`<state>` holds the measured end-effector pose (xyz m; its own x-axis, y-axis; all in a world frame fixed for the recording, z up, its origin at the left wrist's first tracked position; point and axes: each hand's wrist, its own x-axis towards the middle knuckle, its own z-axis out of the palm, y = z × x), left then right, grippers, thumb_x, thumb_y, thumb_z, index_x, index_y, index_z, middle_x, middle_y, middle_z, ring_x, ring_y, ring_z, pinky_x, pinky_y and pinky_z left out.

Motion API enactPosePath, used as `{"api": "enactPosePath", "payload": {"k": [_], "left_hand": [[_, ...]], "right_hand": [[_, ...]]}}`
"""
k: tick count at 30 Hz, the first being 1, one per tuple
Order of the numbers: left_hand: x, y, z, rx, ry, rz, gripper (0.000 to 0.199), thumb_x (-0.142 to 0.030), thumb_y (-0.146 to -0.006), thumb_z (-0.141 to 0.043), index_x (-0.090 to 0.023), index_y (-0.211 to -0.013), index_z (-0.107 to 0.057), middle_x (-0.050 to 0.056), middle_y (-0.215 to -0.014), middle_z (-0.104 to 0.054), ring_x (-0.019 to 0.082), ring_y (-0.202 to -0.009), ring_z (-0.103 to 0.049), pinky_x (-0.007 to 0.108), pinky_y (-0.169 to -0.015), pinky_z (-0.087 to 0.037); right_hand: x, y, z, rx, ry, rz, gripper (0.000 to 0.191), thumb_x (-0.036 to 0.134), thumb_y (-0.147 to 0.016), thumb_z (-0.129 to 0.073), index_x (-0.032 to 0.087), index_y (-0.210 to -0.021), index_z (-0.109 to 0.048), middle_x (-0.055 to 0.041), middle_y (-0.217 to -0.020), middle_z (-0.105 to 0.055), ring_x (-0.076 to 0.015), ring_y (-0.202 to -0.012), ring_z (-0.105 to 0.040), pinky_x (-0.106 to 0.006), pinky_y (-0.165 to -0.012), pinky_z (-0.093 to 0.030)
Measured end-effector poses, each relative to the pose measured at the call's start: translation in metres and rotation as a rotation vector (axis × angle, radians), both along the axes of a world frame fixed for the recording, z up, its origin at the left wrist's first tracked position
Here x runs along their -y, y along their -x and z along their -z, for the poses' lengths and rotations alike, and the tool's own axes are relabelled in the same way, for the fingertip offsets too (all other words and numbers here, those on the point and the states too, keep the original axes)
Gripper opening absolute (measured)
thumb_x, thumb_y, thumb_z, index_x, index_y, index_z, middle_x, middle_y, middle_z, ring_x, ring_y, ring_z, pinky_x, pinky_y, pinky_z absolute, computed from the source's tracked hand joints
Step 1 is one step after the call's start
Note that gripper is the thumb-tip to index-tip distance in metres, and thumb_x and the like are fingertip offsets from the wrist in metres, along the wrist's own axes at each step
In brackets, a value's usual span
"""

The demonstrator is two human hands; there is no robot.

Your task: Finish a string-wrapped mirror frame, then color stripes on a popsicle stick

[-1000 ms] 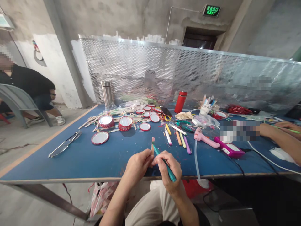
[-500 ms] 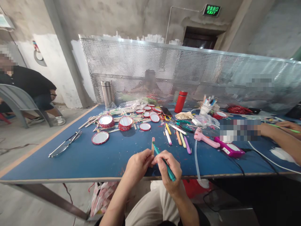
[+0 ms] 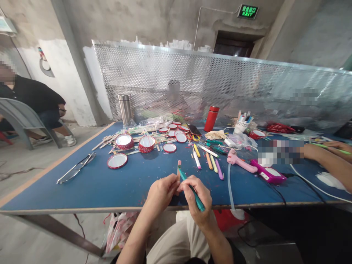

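Near table's (image 3: 123, 190) front edge, your left hand (image 3: 163, 187) pinched wooden stick (image 3: 178, 176); right hand (image 3: 200, 194) gripped teal marker (image 3: 199, 202), tip at stick. Apparently colouring; next stroke called for steadiness.

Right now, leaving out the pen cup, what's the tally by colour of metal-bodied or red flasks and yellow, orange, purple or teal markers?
Silver metal flask: 1
Red cylindrical flask: 1
Yellow marker: 1
Orange marker: 1
Purple marker: 1
Teal marker, in right hand: 1
Total: 6
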<state>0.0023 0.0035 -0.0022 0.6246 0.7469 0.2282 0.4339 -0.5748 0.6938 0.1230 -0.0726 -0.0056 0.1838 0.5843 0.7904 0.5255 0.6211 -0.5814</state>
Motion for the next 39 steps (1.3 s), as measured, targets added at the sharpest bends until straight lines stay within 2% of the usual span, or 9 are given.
{"api": "enactPosePath", "payload": {"k": [20,39], "left_hand": [[-0.0003,0.0008,-0.0003,-0.013,-0.017,-0.011,0.026,-0.034,-0.087,-0.036,-0.022,-0.064,-0.038,-0.004,-0.059,-0.051,0.011,-0.055,-0.043,0.021,-0.056,-0.031],[-0.0011,0.0003,-0.0013,0.016,-0.025,0.005,0.026,-0.03,-0.087,-0.037,-0.022,-0.062,-0.038,-0.004,-0.058,-0.056,0.011,-0.054,-0.047,0.021,-0.055,-0.031]], "right_hand": [[0.001,0.0012,-0.0017,-0.019,-0.024,0.024,0.015,0.012,-0.091,-0.046,0.02,-0.085,-0.056,-0.0006,-0.072,-0.06,-0.0131,-0.068,-0.058,-0.026,-0.065,-0.047],[-0.0015,0.0,0.0011,-0.037,-0.031,0.059,0.014,0.013,-0.092,-0.047,0.02,-0.087,-0.057,-0.0011,-0.076,-0.061,-0.014,-0.071,-0.06,-0.027,-0.067,-0.047]]}}
